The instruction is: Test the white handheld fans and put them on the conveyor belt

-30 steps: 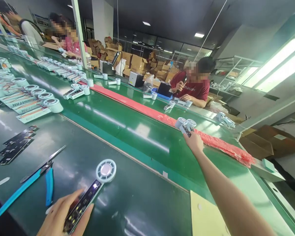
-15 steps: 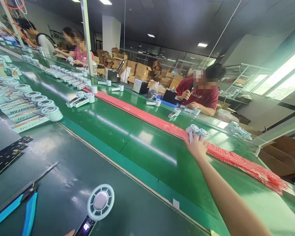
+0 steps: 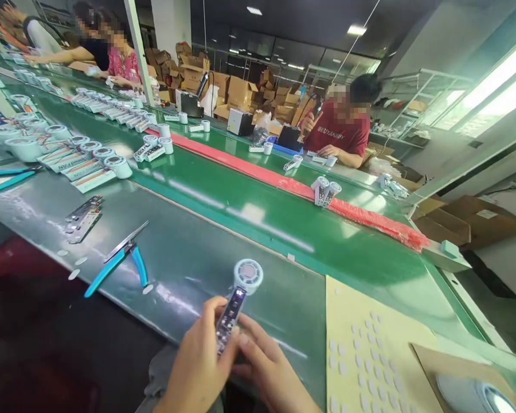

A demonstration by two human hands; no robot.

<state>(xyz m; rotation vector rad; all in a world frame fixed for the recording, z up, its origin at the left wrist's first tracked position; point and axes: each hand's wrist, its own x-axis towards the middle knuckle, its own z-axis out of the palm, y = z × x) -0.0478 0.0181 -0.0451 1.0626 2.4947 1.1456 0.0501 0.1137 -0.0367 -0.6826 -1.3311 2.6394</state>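
We are pinching the handle of a small fan [image 3: 231,315] between the thumb and forefinger of our left hand [image 3: 198,358], its open face showing a dark circuit board with a lit spot near the round head. The thumb of our right hand [image 3: 269,361] is resting close by the left thumb at the handle's lower end, and its other fingers are passing behind; we cannot tell whether they are gripping. We are holding the fan over the dark work table [image 3: 189,241], its head pointing away from us. To the left, blue-handled pliers [image 3: 129,248] are lying with their handles spread, and loose circuit boards [image 3: 83,221] are lying just beyond them. To the right, a yellow sheet [image 3: 335,312] is bearing rows of small pale pieces. Past the table edge, the green belt [image 3: 241,229] is carrying a long red strip [image 3: 241,169], with two fans [image 3: 324,192] sitting together at it. More fans [image 3: 97,163] are lying side by side at far left. Across the belt, a co-worker in a red shirt [image 3: 337,137] is holding a dark tool, and cardboard boxes [image 3: 241,92] are piling up behind.
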